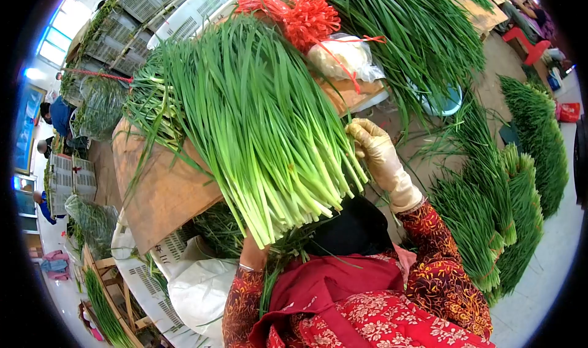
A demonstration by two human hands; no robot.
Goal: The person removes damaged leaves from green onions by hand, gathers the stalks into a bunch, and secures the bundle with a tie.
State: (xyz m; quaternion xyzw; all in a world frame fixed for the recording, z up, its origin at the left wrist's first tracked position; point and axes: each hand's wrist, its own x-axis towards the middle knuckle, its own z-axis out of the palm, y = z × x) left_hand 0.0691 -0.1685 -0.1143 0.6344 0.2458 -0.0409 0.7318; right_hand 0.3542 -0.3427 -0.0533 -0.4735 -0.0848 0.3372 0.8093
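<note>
A broad bunch of garlic chives [257, 121] lies spread over a brown board [162, 189], its pale stalk ends pointing toward me. My right hand [375, 149], in a cream rubber glove, is at the right edge of the bunch, fingers curled and pinched together against the outer stalks. Only the wrist and back of my left hand [253, 254] show, below the stalk ends; its fingers are hidden under the bunch. Beyond the bunch lie a cluster of red plastic ties [294, 17] and a clear plastic bag with something white inside [343, 57].
More chives [398, 29] are heaped at the far right. Bundled chives [517, 219] lie on the floor to my right. White plastic crates [131, 253] and a white sack [199, 287] are at lower left. A person in blue [60, 115] is in the left background.
</note>
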